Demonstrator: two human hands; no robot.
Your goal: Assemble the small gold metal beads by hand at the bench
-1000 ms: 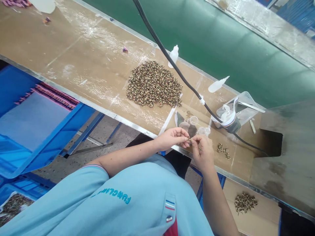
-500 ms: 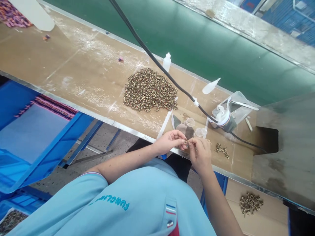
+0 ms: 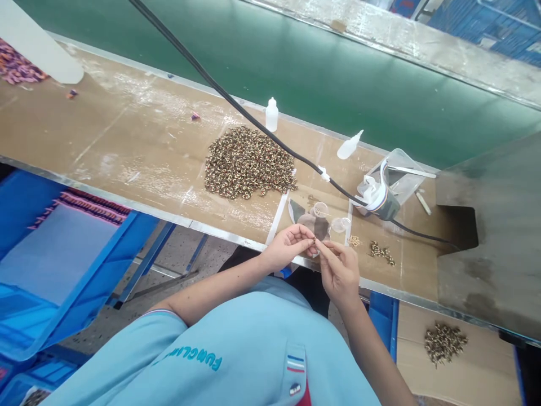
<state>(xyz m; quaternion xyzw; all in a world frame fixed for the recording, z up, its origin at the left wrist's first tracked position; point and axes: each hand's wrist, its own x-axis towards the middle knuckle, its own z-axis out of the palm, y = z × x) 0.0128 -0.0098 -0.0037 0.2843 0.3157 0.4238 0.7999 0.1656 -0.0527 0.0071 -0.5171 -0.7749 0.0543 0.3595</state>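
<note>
Leaning over a brown, smooth-topped table (image 3: 127, 141) with shiny, scuffed patches and a pale metal edge, you have a big, rounded heap (image 3: 249, 163) of small, curled pieces in front of you, gold-toned and dark with flecks of red. Beyond that heap stands a white plastic squeeze bottle (image 3: 271, 115), and to its right a second bottle (image 3: 349, 148) with a pointed nozzle lies on its side. Farther right of the heap are a clear plastic tray (image 3: 408, 189), a grey cup (image 3: 386, 207) with soft white material in it, and a loose, small cluster (image 3: 381, 254) of similar curled pieces. Round, clear dishes (image 3: 320, 210) sit nearer you, to the right of the heap. Your left hand (image 3: 289, 247) has its grip closed, thumb and fingertips pinching a tiny piece (image 3: 314, 241). Your right hand (image 3: 340, 270) brings its fingertips up to the same spot, close together; you cannot tell from this view whether they pinch it too. The tiny piece lies right between the two sets of fingertips, mostly hidden by them, to the near right of the heap.
</note>
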